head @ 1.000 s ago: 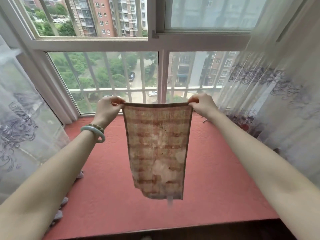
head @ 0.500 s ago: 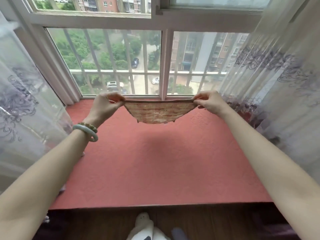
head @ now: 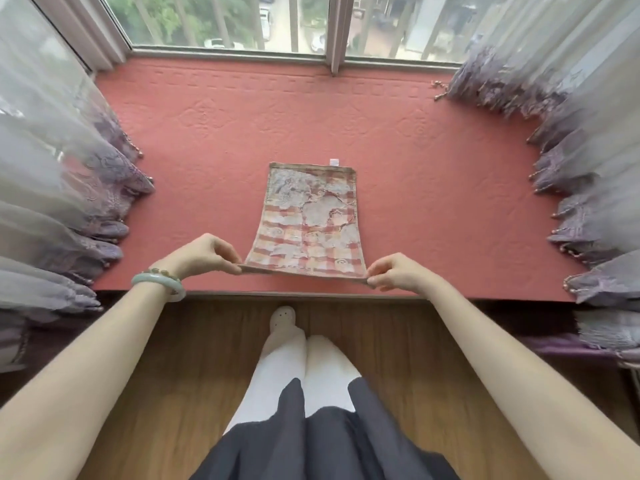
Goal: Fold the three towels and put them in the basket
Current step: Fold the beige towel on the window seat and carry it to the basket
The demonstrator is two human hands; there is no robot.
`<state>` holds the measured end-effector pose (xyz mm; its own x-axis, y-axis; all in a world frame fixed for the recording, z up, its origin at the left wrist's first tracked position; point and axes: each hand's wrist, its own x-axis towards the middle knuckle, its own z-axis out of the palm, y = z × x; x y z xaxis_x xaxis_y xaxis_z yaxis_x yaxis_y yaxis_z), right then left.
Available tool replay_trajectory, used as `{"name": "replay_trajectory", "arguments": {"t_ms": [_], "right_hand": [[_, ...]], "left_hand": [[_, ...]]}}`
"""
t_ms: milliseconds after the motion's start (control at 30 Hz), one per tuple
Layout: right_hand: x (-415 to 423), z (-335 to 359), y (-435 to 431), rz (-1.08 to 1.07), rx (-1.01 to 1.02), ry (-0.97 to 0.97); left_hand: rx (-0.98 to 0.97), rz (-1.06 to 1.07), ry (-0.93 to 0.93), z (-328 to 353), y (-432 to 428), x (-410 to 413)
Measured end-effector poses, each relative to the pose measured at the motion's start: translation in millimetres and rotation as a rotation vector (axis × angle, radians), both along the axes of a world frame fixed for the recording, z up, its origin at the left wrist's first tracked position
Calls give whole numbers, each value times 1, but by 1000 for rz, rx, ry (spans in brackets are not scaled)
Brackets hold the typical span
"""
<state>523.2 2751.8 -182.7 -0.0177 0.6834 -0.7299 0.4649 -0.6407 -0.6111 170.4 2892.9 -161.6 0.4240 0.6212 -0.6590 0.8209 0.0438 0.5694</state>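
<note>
1. towel (head: 308, 220): one second ago it hung upright in the air before the window, held by its top corners. half a second ago it was swung out almost level. it now lies spread on the red mat (head: 207, 133), with its far edge and white tag (head: 333, 161) toward 12 o'clock.
2. the near edge, at 6 o'clock, is drawn taut between the hands and appears raised just off the mat.
3. left hand (head: 204, 254): thumb and fingers pinch the towel's near corner at 7 o'clock and hold nothing else.
4. right hand (head: 394, 275): thumb and fingers pinch the near corner at 5 o'clock in the same way.
5. curtains (head: 86, 188) rest on the mat ends at 9 and 3 o'clock, well apart from the towel.
6. judgement: laying-out is all but done and no fold has been made. the next move is probably to carry both near corners toward 12 o'clock to meet the far edge squarely.
7. the basket and the other two towels are not in view, so the task appears to be at an early stage.
</note>
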Motion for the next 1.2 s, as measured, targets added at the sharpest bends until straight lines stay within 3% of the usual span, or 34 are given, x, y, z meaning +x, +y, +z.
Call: {"name": "replay_trajectory", "arguments": {"t_ms": [100, 200, 500, 667, 1000, 1200], "right_hand": [[-3, -25, -23, -34, -110, 97], [0, -38, -22, -47, -156, 108], [8, -63, 81, -324, 66, -84], [20, -87, 148, -453, 191, -180], [74, -133, 245, -511, 295, -160], [92, -192, 283, -429, 314, -333]], "left_hand": [[-165, -66, 77, -15, -4, -1], [-200, -97, 92, -32, 1, 4], [56, 70, -52, -78, 82, 27], [90, 118, -73, -102, 138, 43], [199, 276, -132, -145, 236, 95], [328, 291, -41, -190, 258, 124]]}}
